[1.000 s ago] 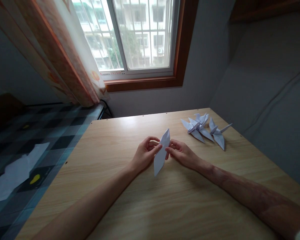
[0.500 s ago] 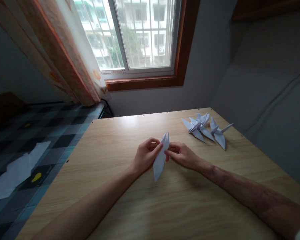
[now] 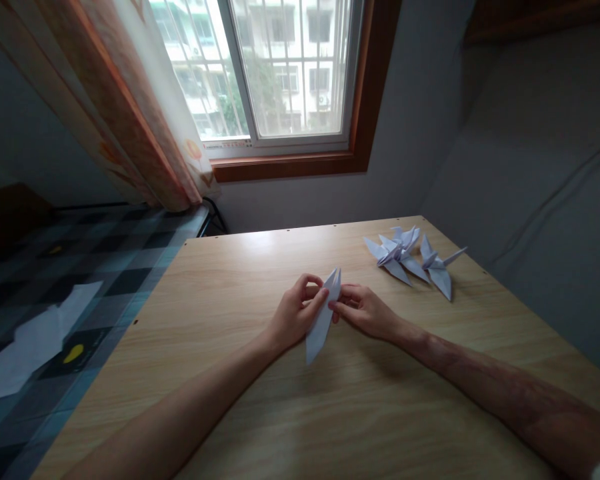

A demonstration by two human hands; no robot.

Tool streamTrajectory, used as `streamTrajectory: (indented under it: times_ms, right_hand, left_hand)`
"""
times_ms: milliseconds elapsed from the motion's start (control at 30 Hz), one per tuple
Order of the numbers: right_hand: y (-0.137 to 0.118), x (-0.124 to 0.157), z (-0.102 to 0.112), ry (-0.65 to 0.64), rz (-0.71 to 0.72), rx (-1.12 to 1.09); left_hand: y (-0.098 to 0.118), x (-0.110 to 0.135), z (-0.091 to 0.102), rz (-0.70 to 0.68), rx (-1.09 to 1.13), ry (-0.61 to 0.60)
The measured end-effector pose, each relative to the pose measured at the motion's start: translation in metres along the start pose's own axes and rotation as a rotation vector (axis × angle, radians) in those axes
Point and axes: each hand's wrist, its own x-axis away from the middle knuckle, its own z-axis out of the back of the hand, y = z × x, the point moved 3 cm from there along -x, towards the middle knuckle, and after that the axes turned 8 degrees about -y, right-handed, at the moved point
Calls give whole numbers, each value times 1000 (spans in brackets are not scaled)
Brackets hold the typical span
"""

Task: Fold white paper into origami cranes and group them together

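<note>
Between my hands is a long, pointed piece of folded white paper (image 3: pixel 321 328), with two narrow tips standing apart at its far end and one point toward me. My left hand (image 3: pixel 300 308) pinches its left edge, thumb on the near face. On the opposite edge my right hand (image 3: pixel 363 309) grips it between thumb and fingers. Some fingertips behind the paper are hidden. Several folded paper cranes (image 3: pixel 397 253) lie in a cluster at the far right of the table, and one crane (image 3: pixel 436 265) sits at the cluster's right side.
The light wooden table (image 3: pixel 220 393) reaches toward the wall under the window (image 3: pixel 295 73). At left, a bed with a checked cover (image 3: pixel 115 243) holds loose white paper sheets (image 3: pixel 35 347). A patterned curtain (image 3: pixel 145 113) hangs beside the window.
The folded paper has tilted slightly, its far tips shifting a little to the right and its near point a little to the left. Both hands keep their hold.
</note>
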Motion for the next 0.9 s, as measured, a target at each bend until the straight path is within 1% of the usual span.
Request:
streamTrajectory:
  times_ms: [133, 233, 300, 467, 533, 700, 833, 900]
  right_hand:
    - [-9, 0, -2, -28, 33, 149]
    - [-12, -1, -3, -56, 38, 176]
    - [-12, -1, -4, -71, 30, 166]
    - [-11, -1, -3, -75, 46, 147]
    - [-11, -1, -3, -75, 52, 160]
    - [-10, -1, -3, -76, 59, 194]
    - [-12, -1, -3, -75, 73, 232]
    - [-13, -1, -3, -77, 73, 226]
  left_hand:
    - [-2, -3, 5, -23, -64, 114]
    - [-5, -6, 8, -38, -71, 164]
    - [-6, -7, 8, -39, -34, 151]
    - [-5, -8, -1, -18, 161, 25]
    - [-4, -8, -5, -15, 199, -3]
    - [-2, -7, -9, -10, 232, 8]
    - [-2, -7, -7, -10, 137, 75]
    - [-3, -7, -7, -19, 86, 89]
